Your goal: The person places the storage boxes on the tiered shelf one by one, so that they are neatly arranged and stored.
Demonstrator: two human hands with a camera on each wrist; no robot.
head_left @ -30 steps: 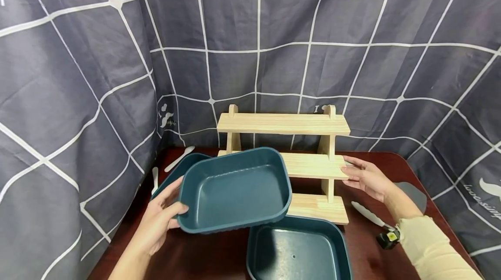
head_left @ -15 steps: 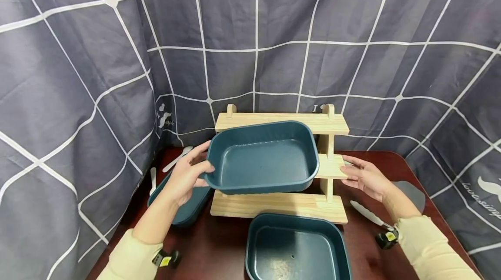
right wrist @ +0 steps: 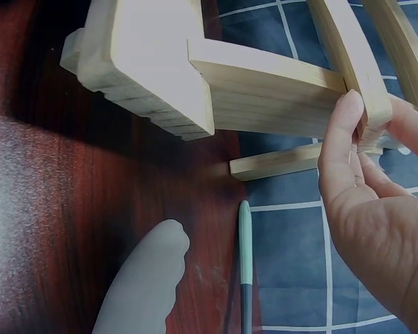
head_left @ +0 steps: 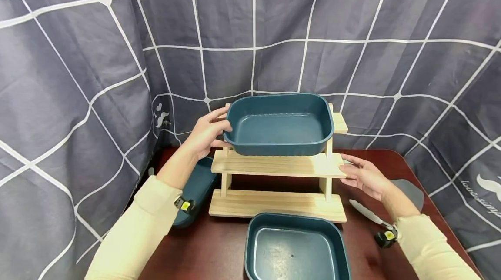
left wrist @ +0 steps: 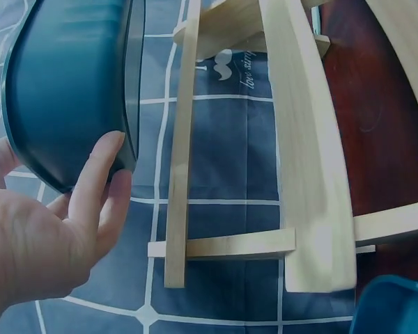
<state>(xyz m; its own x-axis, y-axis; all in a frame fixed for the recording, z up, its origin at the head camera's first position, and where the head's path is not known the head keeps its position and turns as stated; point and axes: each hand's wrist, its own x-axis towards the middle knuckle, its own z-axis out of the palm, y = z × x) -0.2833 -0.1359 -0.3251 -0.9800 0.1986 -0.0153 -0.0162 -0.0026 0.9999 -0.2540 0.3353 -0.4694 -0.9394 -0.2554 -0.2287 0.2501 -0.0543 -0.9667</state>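
My left hand (head_left: 206,135) grips the left end of a dark teal rectangular basin (head_left: 279,130). The basin hangs over the top tier of a three-tier wooden display shelf (head_left: 270,165), covering most of that plank in the head view. In the left wrist view a gap shows between the basin (left wrist: 70,83) and the top plank (left wrist: 180,153); thumb and fingers (left wrist: 97,174) hold its end wall. My right hand (head_left: 365,178) pinches the right end of the middle plank; the right wrist view shows its fingers curled around the plank end (right wrist: 373,115).
A second teal basin (head_left: 297,249) sits on the dark red table in front of the shelf. Another (head_left: 199,184) lies at the left, partly behind my left arm. At the right are a white-handled tool (head_left: 368,212) and a grey blade (head_left: 411,193). Grid-patterned curtains surround the table.
My left hand has carried the basin up and to the right, from left of the shelf to over its top tier. The right hand has stayed on the middle plank.
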